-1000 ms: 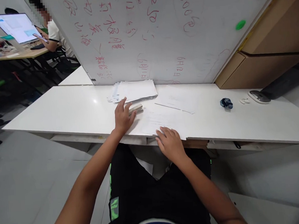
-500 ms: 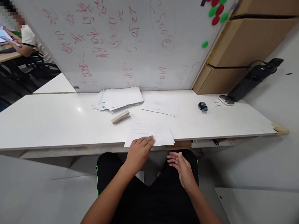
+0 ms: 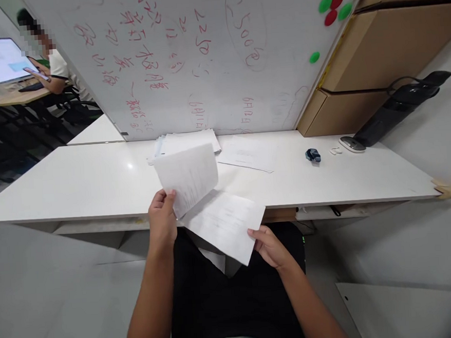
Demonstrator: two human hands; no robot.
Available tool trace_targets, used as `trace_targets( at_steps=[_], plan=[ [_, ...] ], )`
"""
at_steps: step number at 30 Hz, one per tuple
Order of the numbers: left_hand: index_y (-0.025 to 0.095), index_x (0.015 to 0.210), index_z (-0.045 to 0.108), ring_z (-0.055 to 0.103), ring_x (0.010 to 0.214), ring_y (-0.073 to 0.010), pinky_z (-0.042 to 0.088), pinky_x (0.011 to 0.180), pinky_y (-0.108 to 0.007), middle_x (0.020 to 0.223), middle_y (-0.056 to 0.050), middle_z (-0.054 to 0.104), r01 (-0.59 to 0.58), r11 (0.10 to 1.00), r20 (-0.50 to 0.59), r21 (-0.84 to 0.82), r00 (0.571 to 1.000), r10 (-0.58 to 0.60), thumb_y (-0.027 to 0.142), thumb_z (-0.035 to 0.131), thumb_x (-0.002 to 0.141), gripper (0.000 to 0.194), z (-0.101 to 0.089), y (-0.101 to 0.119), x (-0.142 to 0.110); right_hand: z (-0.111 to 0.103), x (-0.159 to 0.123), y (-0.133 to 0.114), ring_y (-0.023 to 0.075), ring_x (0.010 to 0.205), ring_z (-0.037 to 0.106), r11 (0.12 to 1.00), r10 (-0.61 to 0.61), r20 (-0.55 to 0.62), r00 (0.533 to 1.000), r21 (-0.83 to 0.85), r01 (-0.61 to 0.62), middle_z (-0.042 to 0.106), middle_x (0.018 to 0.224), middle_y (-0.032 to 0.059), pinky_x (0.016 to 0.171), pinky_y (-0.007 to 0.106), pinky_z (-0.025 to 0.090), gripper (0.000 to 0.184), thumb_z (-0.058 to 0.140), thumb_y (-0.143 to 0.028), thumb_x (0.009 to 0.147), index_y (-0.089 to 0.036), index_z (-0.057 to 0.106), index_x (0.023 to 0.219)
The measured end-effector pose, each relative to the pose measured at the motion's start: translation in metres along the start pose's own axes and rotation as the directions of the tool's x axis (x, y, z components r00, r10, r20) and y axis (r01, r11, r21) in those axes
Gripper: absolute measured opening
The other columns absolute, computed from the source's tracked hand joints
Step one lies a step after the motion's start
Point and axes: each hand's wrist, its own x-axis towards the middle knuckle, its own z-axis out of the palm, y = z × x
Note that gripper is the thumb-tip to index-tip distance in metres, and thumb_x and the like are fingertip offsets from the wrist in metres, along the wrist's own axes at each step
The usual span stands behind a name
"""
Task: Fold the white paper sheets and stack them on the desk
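My left hand (image 3: pixel 163 218) pinches the edge of a raised sheet of paper (image 3: pixel 191 176), which stands tilted above the desk with faint print on it. Between thumb and fingers, my right hand (image 3: pixel 268 246) grips the near right corner of a second printed sheet (image 3: pixel 227 223), which overhangs the front edge of the desk. The two sheets meet near my left hand; whether they are joined there I cannot tell. Behind the raised sheet lies a stack of papers (image 3: pixel 187 140), partly covered by it. Another flat sheet (image 3: pixel 247 154) lies to its right. The stapler is hidden.
A whiteboard (image 3: pixel 220 87) with red writing stands behind the white desk (image 3: pixel 96 193). On the right are cardboard boxes (image 3: pixel 333 112), a black bottle (image 3: pixel 395 108), a mouse (image 3: pixel 352 144), white earbuds (image 3: pixel 335 151) and a small dark blue object (image 3: pixel 313 155). Another person sits far left.
My left hand has lifted one sheet and moved left with it. My right hand, open before, has closed on the corner of the other sheet. The stapler has become covered.
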Motion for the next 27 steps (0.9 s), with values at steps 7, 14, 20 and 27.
trace_targets(
  at_steps=[7, 14, 20, 27],
  plan=[
    [0.02, 0.116, 0.062, 0.059, 0.111, -0.0244, 0.046, 0.094, -0.037, 0.12, -0.009, 0.064, -0.423, 0.814, 0.603, 0.398, 0.789, 0.115, 0.041, 0.061, 0.083, 0.038, 0.002, 0.002, -0.039, 0.0, -0.003, 0.013, 0.0159, 0.057, 0.06, 0.972, -0.1, -0.087, 0.991, -0.223, 0.078, 0.071, 0.072, 0.0073, 0.051, 0.026, 0.046, 0.039, 0.071, -0.05, 0.074, -0.012, 0.073, 0.078],
    [0.023, 0.132, 0.052, 0.051, 0.124, -0.0268, 0.04, 0.103, -0.046, 0.131, -0.007, 0.059, -0.775, 0.438, 0.852, 0.455, 0.523, 0.04, 0.013, 0.054, 0.08, 0.053, 0.015, -0.018, -0.06, -0.001, 0.002, 0.012, 0.0325, 0.083, 0.068, 0.882, -0.258, -0.263, 0.93, -0.458, 0.116, 0.074, 0.086, 0.0136, 0.069, 0.039, 0.054, 0.051, 0.072, -0.06, 0.065, -0.011, 0.075, 0.079],
    [0.018, 0.122, 0.06, 0.061, 0.11, -0.0246, 0.049, 0.094, -0.037, 0.118, -0.007, 0.067, -0.393, 0.646, 0.341, 0.654, 0.916, 0.213, 0.024, 0.053, 0.085, 0.038, -0.008, -0.007, -0.024, -0.007, -0.01, 0.001, 0.032, 0.094, 0.067, 0.879, -0.211, -0.269, 0.94, -0.473, 0.062, 0.073, 0.101, 0.0134, 0.077, 0.038, 0.054, 0.046, 0.07, -0.055, 0.072, -0.013, 0.075, 0.091],
    [0.013, 0.106, 0.068, 0.06, 0.112, -0.0274, 0.046, 0.101, -0.038, 0.111, -0.011, 0.068, -0.154, 0.877, -0.054, 0.455, 0.978, 0.2, 0.044, 0.07, 0.076, 0.043, -0.022, 0.008, -0.013, -0.025, -0.01, 0.003, 0.0324, 0.094, 0.067, 0.9, -0.17, -0.312, 0.935, -0.435, 0.018, 0.073, 0.102, 0.0127, 0.076, 0.039, 0.053, 0.045, 0.073, -0.054, 0.07, -0.015, 0.075, 0.092]
  ],
)
